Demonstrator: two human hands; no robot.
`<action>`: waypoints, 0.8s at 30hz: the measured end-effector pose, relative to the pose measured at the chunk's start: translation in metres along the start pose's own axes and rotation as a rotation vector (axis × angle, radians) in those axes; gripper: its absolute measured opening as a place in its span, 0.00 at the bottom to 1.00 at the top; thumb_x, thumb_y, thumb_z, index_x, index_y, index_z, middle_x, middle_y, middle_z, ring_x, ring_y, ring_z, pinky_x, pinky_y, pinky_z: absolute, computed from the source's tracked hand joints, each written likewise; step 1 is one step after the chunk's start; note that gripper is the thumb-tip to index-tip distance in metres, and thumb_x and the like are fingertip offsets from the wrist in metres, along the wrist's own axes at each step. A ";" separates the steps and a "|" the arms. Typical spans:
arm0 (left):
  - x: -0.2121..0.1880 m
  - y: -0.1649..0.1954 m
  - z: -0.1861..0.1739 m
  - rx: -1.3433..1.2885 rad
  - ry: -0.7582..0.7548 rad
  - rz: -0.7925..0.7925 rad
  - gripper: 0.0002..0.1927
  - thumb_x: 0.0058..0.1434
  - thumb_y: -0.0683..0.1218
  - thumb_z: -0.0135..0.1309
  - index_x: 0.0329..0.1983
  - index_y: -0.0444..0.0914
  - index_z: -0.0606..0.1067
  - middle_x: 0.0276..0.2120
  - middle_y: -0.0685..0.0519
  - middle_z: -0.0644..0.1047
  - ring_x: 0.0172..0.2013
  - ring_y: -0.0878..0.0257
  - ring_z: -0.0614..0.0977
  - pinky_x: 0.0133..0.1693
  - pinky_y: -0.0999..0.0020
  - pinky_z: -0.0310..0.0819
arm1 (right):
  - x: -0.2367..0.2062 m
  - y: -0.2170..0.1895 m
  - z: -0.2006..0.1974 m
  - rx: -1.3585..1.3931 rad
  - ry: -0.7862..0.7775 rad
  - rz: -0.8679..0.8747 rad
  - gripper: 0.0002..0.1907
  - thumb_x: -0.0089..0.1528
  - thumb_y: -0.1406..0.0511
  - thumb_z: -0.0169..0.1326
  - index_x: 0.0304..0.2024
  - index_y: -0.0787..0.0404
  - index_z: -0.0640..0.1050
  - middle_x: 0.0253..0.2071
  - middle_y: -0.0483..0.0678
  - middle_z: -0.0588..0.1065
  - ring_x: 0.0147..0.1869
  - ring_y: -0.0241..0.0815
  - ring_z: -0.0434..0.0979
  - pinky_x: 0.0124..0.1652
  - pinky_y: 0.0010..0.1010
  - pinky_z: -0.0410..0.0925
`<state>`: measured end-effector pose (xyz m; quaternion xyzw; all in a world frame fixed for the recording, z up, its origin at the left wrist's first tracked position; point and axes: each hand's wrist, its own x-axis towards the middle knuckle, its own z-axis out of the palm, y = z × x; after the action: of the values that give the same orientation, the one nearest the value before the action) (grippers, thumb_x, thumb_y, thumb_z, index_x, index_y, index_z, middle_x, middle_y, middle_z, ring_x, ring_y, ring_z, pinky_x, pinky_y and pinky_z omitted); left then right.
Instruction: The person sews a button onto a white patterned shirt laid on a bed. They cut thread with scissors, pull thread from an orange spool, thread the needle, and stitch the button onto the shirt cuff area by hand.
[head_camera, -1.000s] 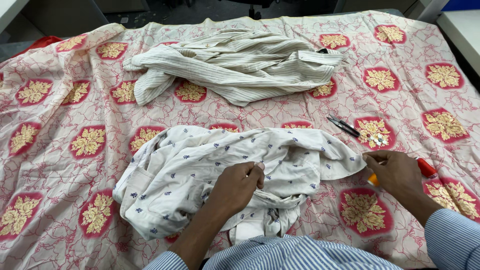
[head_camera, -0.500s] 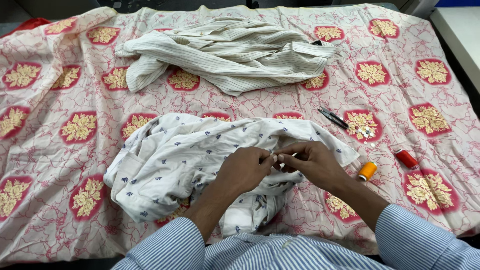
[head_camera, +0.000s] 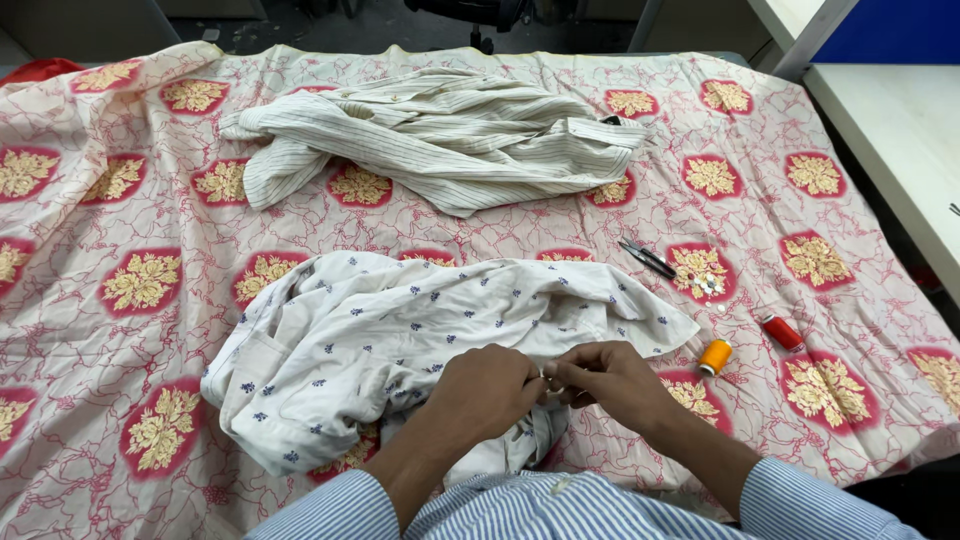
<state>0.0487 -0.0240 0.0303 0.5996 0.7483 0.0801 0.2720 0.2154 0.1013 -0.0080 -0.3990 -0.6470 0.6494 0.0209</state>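
— Where is the shirt (head_camera: 400, 350)?

— Bunched on the desk (head_camera: 120, 230), near edge. The left hand (head_camera: 490, 390) and right hand (head_camera: 615, 380) meet, each grip pinching its cloth.

— What does she need?

— Probably taut cloth, fingertips close; the spools (head_camera: 714, 356) lie near.

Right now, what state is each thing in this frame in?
White shirt with small blue print: crumpled, pinched at its near edge by both hands.
Left hand: grip closed on the shirt.
Right hand: grip closed on the shirt.
Cream striped shirt: bunched, untouched.
Small black scissors: lying flat.
Orange thread spool: on its side.
Red thread spool: on its side.
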 end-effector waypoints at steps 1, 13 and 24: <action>-0.002 -0.005 0.001 -0.059 0.007 0.006 0.16 0.64 0.55 0.50 0.38 0.44 0.84 0.34 0.49 0.83 0.37 0.51 0.83 0.42 0.52 0.77 | 0.000 0.003 0.002 0.091 0.056 0.057 0.14 0.63 0.59 0.56 0.39 0.63 0.84 0.33 0.45 0.81 0.35 0.34 0.79 0.40 0.29 0.73; -0.033 -0.105 0.067 -0.971 0.109 -0.241 0.13 0.68 0.45 0.46 0.48 0.38 0.80 0.28 0.52 0.81 0.24 0.66 0.80 0.30 0.70 0.74 | 0.003 0.090 -0.042 1.027 0.748 0.437 0.08 0.68 0.61 0.47 0.34 0.55 0.71 0.31 0.42 0.70 0.34 0.39 0.70 0.40 0.33 0.69; -0.016 -0.131 0.079 -1.165 0.011 -0.318 0.14 0.69 0.45 0.45 0.48 0.36 0.80 0.24 0.51 0.80 0.14 0.66 0.76 0.20 0.72 0.65 | 0.019 0.073 -0.064 0.893 0.667 0.493 0.10 0.71 0.60 0.46 0.44 0.55 0.77 0.38 0.41 0.76 0.41 0.37 0.76 0.46 0.32 0.72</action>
<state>-0.0210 -0.0907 -0.0896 0.2324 0.6633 0.4381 0.5604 0.2733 0.1523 -0.0703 -0.6715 -0.1594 0.6838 0.2369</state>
